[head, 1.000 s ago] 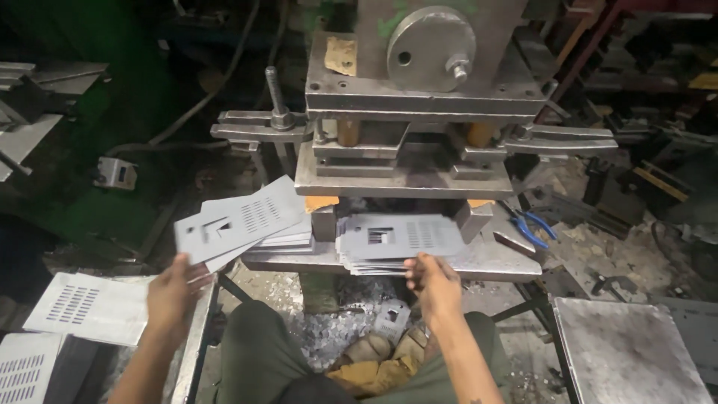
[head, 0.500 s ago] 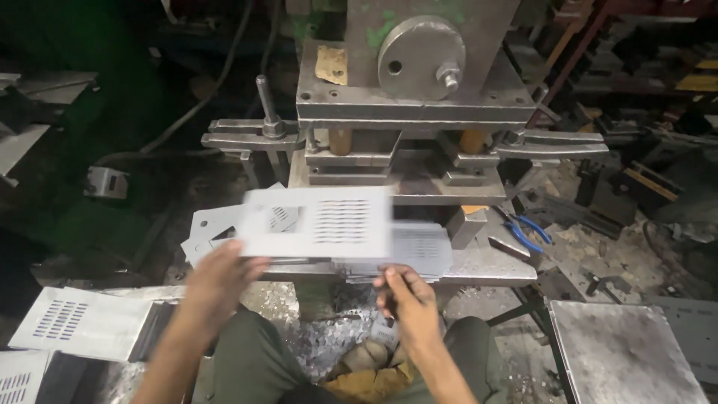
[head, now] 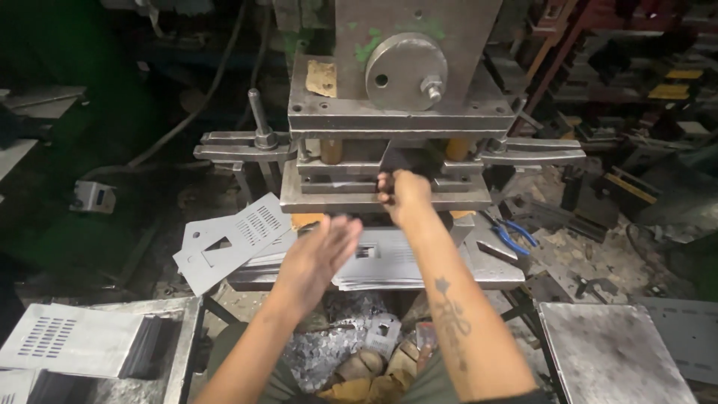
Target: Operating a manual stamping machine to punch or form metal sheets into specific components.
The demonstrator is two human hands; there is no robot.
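Note:
My right hand reaches into the gap of the grey press, fingers curled on the edge of a thin metal plate at the die bed. My left hand hovers open and blurred, palm down, just left of a stack of grey perforated plates on the press table. Another pile of perforated plates fans out at the left of the table, apart from both hands.
Blue-handled pliers lie on the table's right. A tray at lower left holds a perforated plate. A bare steel tabletop stands at lower right. Punch scrap lies on the floor by my feet. A clamp lever sticks up left of the die.
My right hand moved up from the stack to the press gap. My left hand let go of the perforated plate it was lifting and now hovers empty.

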